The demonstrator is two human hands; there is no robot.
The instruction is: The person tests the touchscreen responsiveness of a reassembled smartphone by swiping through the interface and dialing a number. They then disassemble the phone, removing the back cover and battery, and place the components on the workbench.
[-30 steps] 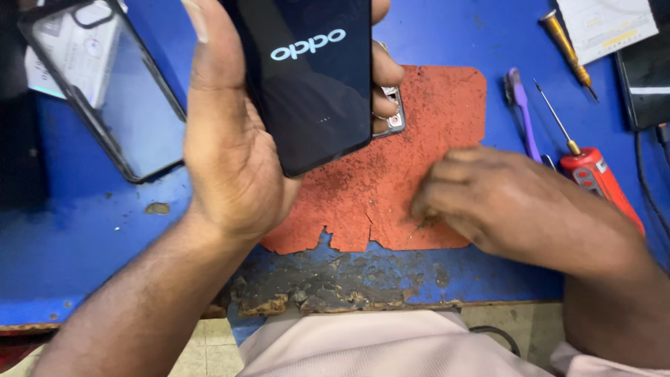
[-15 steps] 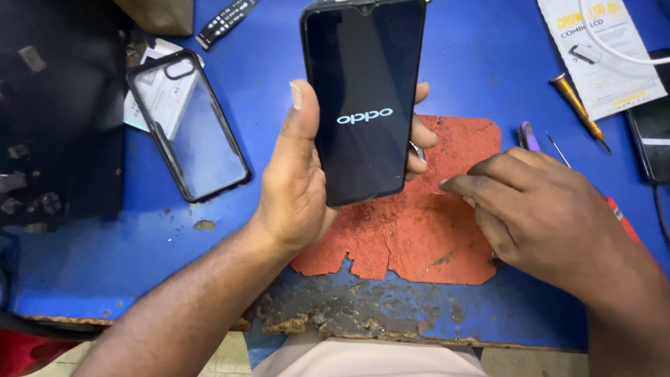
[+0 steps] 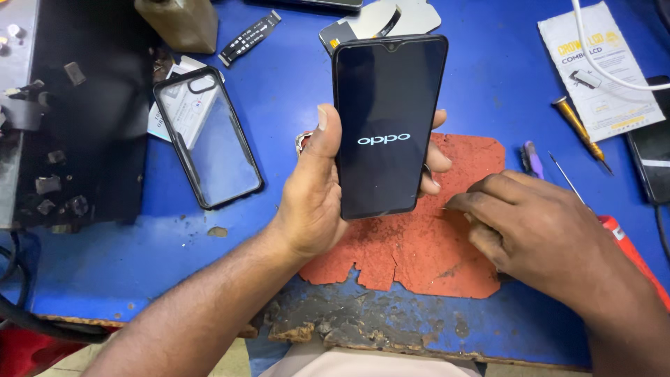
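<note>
My left hand (image 3: 317,199) grips a black smartphone (image 3: 386,105) upright above the bench, thumb on its left edge, fingers wrapped round the right edge. Its dark screen shows a white logo. My right hand (image 3: 534,223) rests knuckles-up on a worn red-orange mat (image 3: 419,258), fingertips pinched together just right of the phone's lower corner. Whether something small sits between those fingertips I cannot tell.
A clear phone case with a black rim (image 3: 207,136) lies left on the blue bench (image 3: 84,272). A black machine block (image 3: 70,112) stands far left. Right of the mat lie a purple tool (image 3: 532,159), a yellow-handled screwdriver (image 3: 578,129), a red-handled screwdriver (image 3: 628,244), a printed packet (image 3: 604,70) and another dark phone (image 3: 652,164).
The view has tilted up, showing more of the bench's far side. My left hand has lifted the phone away and upright. My right hand has shifted slightly right on the mat.
</note>
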